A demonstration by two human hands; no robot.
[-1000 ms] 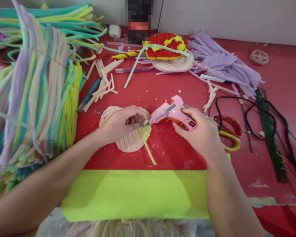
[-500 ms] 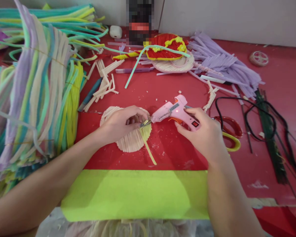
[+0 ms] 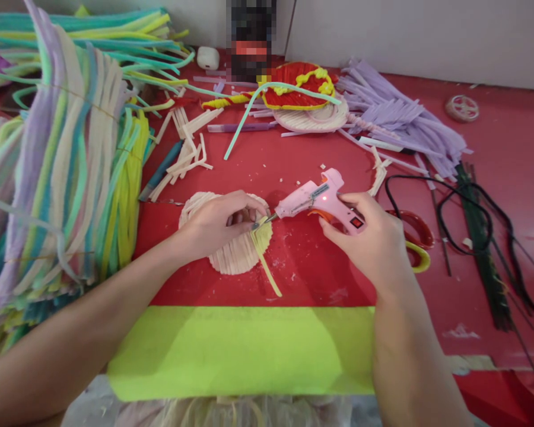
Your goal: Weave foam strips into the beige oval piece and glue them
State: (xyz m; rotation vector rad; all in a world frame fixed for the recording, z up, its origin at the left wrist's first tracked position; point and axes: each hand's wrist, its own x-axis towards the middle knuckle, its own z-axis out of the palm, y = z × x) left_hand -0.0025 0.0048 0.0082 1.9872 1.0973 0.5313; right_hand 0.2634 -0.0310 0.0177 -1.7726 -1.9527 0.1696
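A pink hot glue gun [image 3: 306,198] is gripped by my right hand [image 3: 376,240], its small light lit and its metal nozzle pointing left. The tip comes close to a yellow pipe cleaner [image 3: 267,264], beside my left fingertips; whether it touches cannot be made out. My left hand [image 3: 218,220] is closed in a pinch on the upper part of this pipe cleaner. Beneath it lies a round cream disc [image 3: 235,259] of pipe cleaners set side by side. The yellow piece is bent over the disc's right side, and its loose end reaches onto the red table.
Bundled pastel pipe cleaners [image 3: 71,160] rise at left. Purple pipe cleaners [image 3: 404,118] and a red-and-yellow pipe-cleaner fan [image 3: 289,98] lie at the back. Scissors [image 3: 418,258], a black cord [image 3: 442,207] and green stems [image 3: 478,249] are at right. A lime-green panel [image 3: 244,350] lies in front.
The glue gun in my right hand has shifted slightly to the right and upward. My left hand keeps its pinch on the yellow pipe cleaner at nearly the same spot.
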